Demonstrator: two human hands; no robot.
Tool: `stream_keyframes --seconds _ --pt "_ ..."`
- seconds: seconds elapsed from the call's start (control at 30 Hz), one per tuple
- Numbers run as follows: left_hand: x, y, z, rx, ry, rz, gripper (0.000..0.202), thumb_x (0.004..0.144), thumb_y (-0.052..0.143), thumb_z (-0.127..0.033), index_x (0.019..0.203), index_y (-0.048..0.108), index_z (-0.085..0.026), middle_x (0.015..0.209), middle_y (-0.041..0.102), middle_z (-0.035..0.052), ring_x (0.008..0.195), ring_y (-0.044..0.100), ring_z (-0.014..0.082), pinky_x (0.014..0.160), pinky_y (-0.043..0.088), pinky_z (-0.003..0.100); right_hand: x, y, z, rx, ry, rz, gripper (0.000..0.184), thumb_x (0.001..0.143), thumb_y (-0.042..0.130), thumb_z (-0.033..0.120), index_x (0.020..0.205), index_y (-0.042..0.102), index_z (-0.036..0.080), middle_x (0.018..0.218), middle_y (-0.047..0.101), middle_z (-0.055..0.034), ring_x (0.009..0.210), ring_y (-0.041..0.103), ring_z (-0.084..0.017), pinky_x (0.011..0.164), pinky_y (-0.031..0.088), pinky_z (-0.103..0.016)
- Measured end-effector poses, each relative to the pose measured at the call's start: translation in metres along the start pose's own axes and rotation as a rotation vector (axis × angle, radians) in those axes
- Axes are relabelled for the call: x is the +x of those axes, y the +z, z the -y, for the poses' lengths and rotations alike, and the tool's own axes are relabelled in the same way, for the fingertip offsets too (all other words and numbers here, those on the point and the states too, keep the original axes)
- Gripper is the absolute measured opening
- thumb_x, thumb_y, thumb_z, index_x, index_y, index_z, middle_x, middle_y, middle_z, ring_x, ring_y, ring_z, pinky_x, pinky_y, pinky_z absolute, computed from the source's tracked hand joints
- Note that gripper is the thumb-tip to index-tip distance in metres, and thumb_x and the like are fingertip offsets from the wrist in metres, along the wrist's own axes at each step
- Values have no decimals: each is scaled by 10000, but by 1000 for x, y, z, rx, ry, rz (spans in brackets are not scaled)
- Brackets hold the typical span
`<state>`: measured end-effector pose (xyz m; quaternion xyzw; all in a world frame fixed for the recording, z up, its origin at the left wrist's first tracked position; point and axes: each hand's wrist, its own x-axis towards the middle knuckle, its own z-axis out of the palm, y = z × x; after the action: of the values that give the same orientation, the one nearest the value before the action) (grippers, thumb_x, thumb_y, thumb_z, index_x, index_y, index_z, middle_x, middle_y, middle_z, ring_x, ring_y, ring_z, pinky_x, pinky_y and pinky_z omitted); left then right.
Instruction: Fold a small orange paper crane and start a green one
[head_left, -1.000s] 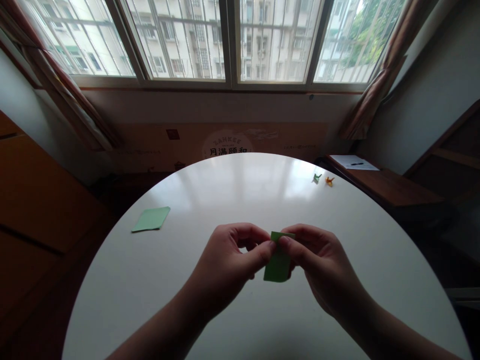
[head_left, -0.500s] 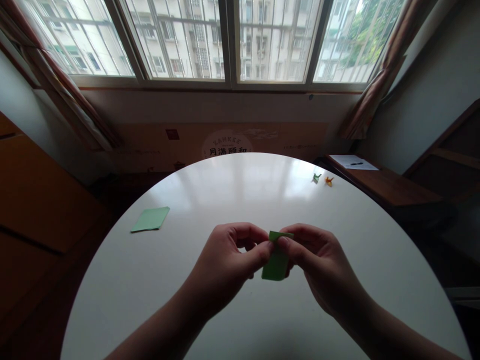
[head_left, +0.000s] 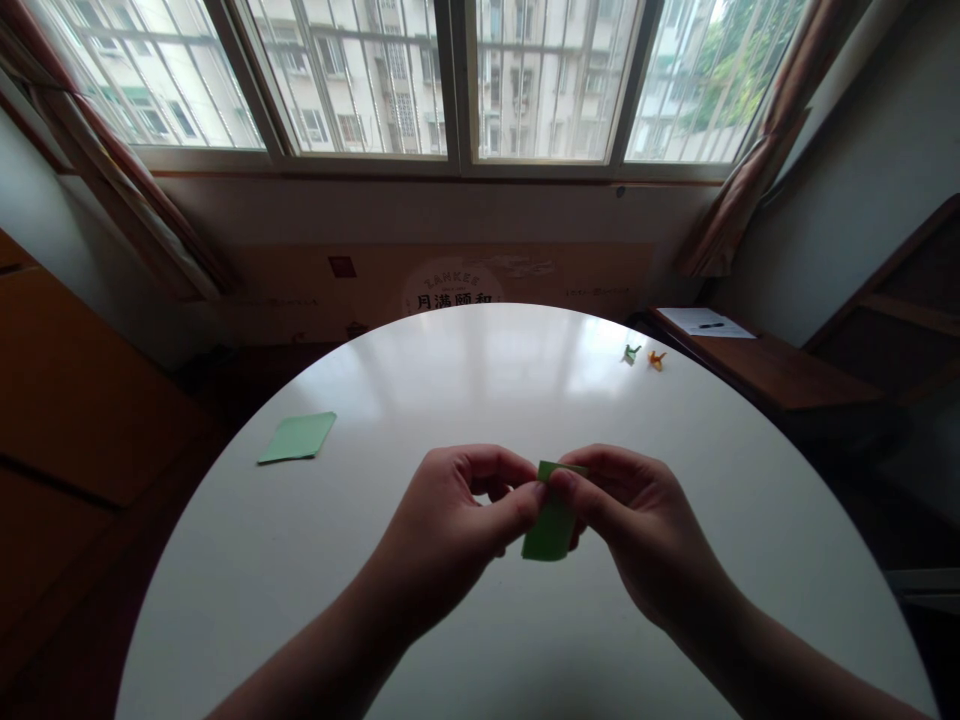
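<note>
A small folded piece of green paper (head_left: 549, 535) is held above the near middle of the white round table (head_left: 420, 400). My left hand (head_left: 474, 520) pinches its left edge near the top between thumb and fingers. From the other side my right hand (head_left: 622, 510) grips it, thumb pressed on the face just below the top edge. A narrow strip of the paper shows above both thumbs. Behind the paper, the fingertips are partly hidden.
Light green square sheets (head_left: 298, 438) lie at the table's left. Two tiny folded paper figures, one green (head_left: 631, 353) and one orange (head_left: 656, 360), stand near the far right edge. Beyond, a brown side table (head_left: 802, 375) bears a white sheet (head_left: 686, 322) and a pen (head_left: 712, 325).
Both hands keep their pinch on the green paper, with the right thumb shifted very slightly left. The whole view has moved a little.
</note>
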<state>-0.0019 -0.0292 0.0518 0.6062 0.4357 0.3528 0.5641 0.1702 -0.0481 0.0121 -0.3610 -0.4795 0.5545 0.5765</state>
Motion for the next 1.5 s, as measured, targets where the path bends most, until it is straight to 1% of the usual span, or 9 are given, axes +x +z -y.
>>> stream_keyframes --seconds 0.17,0.3,0.4,0.5,0.67,0.87,1.13,1.33,1.5 --pt "1 0 1 -15 3 9 120 774 769 -232 858 771 -146 697 722 35 601 579 127 491 438 193 0 0 0 -4 -1 -13 144 794 819 320 825 771 188 715 719 -25 598 638 -135 511 533 -221" --pt "1 -1 0 -22 23 5 116 792 767 -263 836 771 -156 689 712 23 577 568 116 485 444 190 0 0 0 -3 -9 -23 135 789 819 310 835 774 191 740 735 -36 591 636 -137 502 529 -225" --pt "0 -2 -1 8 59 -23 145 820 751 -306 818 768 -163 688 702 20 554 547 105 483 446 193 0 -1 1 -17 -5 -16 125 782 821 293 838 776 191 749 741 -38 587 635 -134 505 527 -224" --pt "-1 -3 -1 54 79 -50 164 827 741 -320 806 760 -158 681 691 26 562 556 114 487 448 203 -1 -2 1 -34 1 1 126 781 818 290 839 780 184 748 742 -44 590 638 -137 509 528 -225" --pt "0 -1 -1 76 76 -60 162 812 738 -311 798 745 -150 693 685 37 603 580 138 492 451 216 -1 -1 1 -25 13 6 114 787 817 285 837 784 188 747 745 -39 595 639 -130 519 530 -215" --pt "3 0 -2 40 58 -47 136 793 744 -283 795 735 -147 681 669 27 586 564 127 487 445 207 -1 1 3 -22 19 -1 111 780 825 293 815 782 196 713 735 -20 589 640 -119 530 528 -200" --pt "1 0 -1 16 46 -43 101 751 768 -236 776 728 -147 674 672 23 587 565 126 483 440 200 -1 0 3 -29 21 3 105 769 826 272 815 785 186 699 726 -24 590 638 -132 530 530 -216" --pt "2 0 -2 -8 40 -43 86 735 775 -209 768 723 -149 670 673 19 581 573 125 476 436 196 0 -1 2 -49 2 -2 133 798 814 327 833 790 202 702 729 -21 583 641 -121 528 534 -209" --pt "1 0 -2 1 41 -28 83 754 765 -216 787 728 -149 678 681 22 577 574 125 485 445 202 0 -1 2 -37 8 -5 130 785 827 327 830 790 211 706 737 -16 582 647 -121 528 534 -207"
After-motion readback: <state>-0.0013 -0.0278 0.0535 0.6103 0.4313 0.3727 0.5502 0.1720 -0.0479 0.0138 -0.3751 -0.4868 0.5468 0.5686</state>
